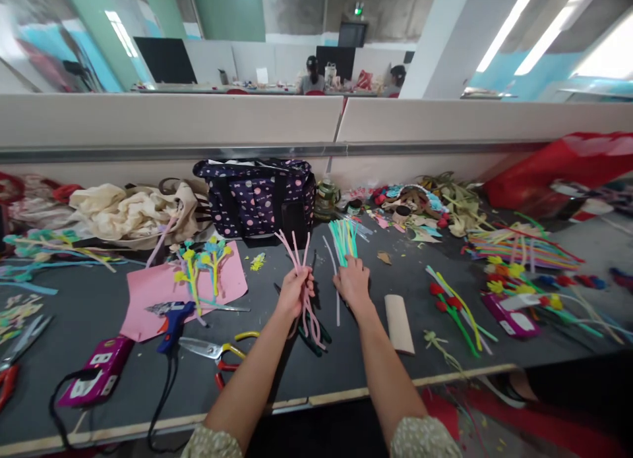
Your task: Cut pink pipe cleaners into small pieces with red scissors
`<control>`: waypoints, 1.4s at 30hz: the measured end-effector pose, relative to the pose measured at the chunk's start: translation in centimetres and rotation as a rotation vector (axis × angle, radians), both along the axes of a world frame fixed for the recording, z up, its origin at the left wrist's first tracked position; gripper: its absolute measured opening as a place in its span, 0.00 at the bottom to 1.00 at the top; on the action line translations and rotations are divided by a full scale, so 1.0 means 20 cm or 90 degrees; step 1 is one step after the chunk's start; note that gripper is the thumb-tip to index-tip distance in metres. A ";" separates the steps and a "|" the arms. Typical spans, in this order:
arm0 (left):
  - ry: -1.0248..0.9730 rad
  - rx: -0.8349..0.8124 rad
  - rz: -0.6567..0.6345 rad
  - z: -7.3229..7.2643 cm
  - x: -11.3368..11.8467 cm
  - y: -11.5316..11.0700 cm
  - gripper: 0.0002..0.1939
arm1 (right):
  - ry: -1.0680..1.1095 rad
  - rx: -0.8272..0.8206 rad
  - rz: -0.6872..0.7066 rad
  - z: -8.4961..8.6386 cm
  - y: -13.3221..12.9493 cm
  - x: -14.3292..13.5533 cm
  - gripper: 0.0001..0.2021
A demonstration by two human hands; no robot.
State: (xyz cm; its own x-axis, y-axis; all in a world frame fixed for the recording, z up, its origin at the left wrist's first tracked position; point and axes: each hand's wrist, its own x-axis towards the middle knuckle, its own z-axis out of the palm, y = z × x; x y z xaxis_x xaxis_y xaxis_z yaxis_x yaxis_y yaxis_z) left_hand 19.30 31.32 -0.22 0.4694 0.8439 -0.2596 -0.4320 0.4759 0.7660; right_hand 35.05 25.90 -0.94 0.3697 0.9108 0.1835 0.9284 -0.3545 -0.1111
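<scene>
My left hand (295,292) is closed around several pink pipe cleaners (310,319), whose ends stick out above and below the fist. To its right, my right hand (353,283) lies over the lower end of a bundle of green and pale pipe cleaners (343,237); its fingertips are partly hidden, so its grip is unclear. A single lilac pipe cleaner (338,310) lies just left of that hand. Dark green pieces (311,343) rest on the table under the pink ones. A cardboard tube (398,323) is right of my right forearm.
Scissors (210,349), a blue glue gun (174,323) and pink paper (138,300) with yellow flowers lie left. A patterned bag (252,204) stands behind. Right are pipe cleaner stems (459,313) and a colourful pile (524,244). People (312,76) sit beyond the partition (173,122).
</scene>
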 end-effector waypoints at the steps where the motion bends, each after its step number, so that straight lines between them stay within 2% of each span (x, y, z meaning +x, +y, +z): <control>1: -0.002 -0.009 -0.006 -0.01 0.00 0.00 0.17 | 0.008 -0.001 -0.005 0.00 0.00 0.00 0.09; 5: -0.017 -0.029 -0.021 0.00 -0.01 0.02 0.15 | 0.103 0.068 -0.031 0.02 0.01 0.01 0.08; 10: -0.034 -0.036 -0.024 0.02 -0.02 0.02 0.12 | 0.243 0.302 -0.032 0.08 -0.02 0.09 0.08; 12: -0.037 -0.040 -0.026 0.02 -0.02 0.02 0.12 | 0.274 0.345 -0.046 0.09 -0.04 0.14 0.09; 16: -0.045 -0.036 -0.027 0.02 -0.02 0.01 0.11 | 0.285 0.292 -0.142 0.09 -0.08 0.24 0.11; 20: -0.040 -0.033 -0.027 0.00 -0.02 0.01 0.10 | 0.255 0.269 -0.210 0.04 -0.07 0.31 0.12; 27: -0.029 -0.037 -0.033 0.00 -0.01 0.01 0.11 | 0.266 0.235 -0.203 -0.06 -0.01 0.32 0.12; 31: -0.026 -0.036 -0.029 0.00 -0.01 0.00 0.10 | 0.258 0.210 -0.212 -0.05 -0.02 0.31 0.14; 38: -0.018 -0.031 -0.031 -0.02 -0.01 0.01 0.10 | 0.228 0.092 -0.179 -0.04 -0.04 0.29 0.09; 42: -0.017 -0.026 -0.033 -0.02 0.00 0.00 0.10 | 0.199 0.083 -0.177 -0.02 -0.03 0.27 0.11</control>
State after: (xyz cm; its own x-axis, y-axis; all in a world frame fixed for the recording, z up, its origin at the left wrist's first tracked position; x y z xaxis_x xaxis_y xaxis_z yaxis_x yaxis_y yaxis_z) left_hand 19.28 31.36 -0.68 0.5188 0.8078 -0.2799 -0.4263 0.5283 0.7343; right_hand 40.37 25.30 -1.38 0.6537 0.7454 0.1303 0.7143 -0.5511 -0.4313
